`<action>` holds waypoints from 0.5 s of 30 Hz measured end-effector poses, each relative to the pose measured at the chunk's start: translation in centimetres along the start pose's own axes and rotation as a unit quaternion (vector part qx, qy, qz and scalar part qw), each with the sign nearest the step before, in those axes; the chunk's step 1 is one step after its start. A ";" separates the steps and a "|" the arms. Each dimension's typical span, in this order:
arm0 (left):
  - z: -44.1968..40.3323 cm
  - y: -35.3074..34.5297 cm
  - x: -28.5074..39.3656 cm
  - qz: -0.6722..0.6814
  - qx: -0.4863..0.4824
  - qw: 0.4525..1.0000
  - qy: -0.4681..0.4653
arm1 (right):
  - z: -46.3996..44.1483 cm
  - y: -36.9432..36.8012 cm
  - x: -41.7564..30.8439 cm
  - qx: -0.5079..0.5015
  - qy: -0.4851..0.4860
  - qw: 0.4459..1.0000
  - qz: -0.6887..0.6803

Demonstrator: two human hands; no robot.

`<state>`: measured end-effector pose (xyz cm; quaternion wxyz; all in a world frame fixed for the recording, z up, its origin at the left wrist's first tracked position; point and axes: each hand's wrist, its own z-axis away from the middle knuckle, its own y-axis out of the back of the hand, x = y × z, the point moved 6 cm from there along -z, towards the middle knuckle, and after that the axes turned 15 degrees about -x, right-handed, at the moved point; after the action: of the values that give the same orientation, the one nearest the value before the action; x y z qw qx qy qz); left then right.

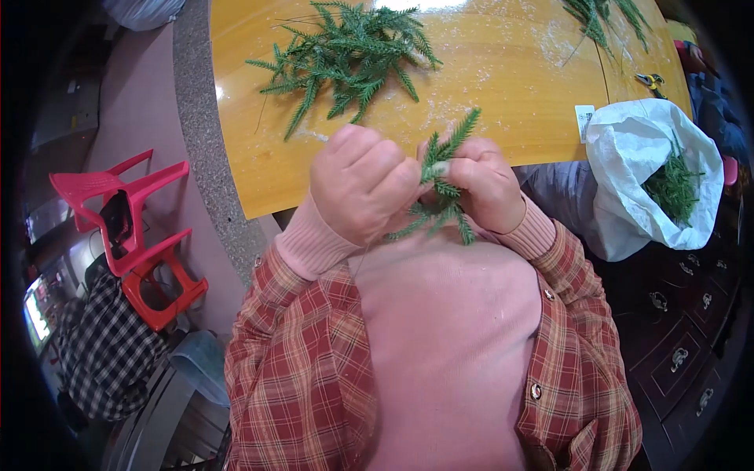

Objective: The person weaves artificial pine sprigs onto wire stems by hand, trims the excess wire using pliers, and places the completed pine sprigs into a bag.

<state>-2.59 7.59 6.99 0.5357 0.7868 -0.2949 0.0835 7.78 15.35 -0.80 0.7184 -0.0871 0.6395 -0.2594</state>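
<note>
The left hand (365, 184) has its fingers curled together; I cannot tell if they grip something. It would do best to work gently, close beside the other fingers. The right hand (491, 180) is clamped by thumb and fingers on the green sprig (446, 188); a light, steady pinch should avoid crushing it. The sprig's long axis slants, from shoots below the right fingertips, lower left, to a tip above them, pointing forward and right.

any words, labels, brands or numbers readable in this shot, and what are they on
No text can be read.
White card on the wooden table: small dark print, too small to read.
White sack: no lettering that I can make out.
</note>
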 end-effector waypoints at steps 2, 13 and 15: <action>-0.1 -0.1 0.0 -0.011 -0.011 1.000 -0.007 | 0.3 0.0 1.1 0.014 -0.058 0.994 -0.096; 3.1 -3.0 -4.4 0.273 0.054 0.894 0.351 | 1.8 1.2 -6.4 0.248 0.189 0.802 0.509; 3.0 -3.1 -4.3 0.264 0.050 0.899 0.346 | 2.0 -0.5 -7.6 0.206 0.243 0.732 0.602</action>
<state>-4.92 7.27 1.36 0.5220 0.6274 -0.2829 0.5038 9.25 18.16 6.42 0.5449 0.5326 0.6415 0.0893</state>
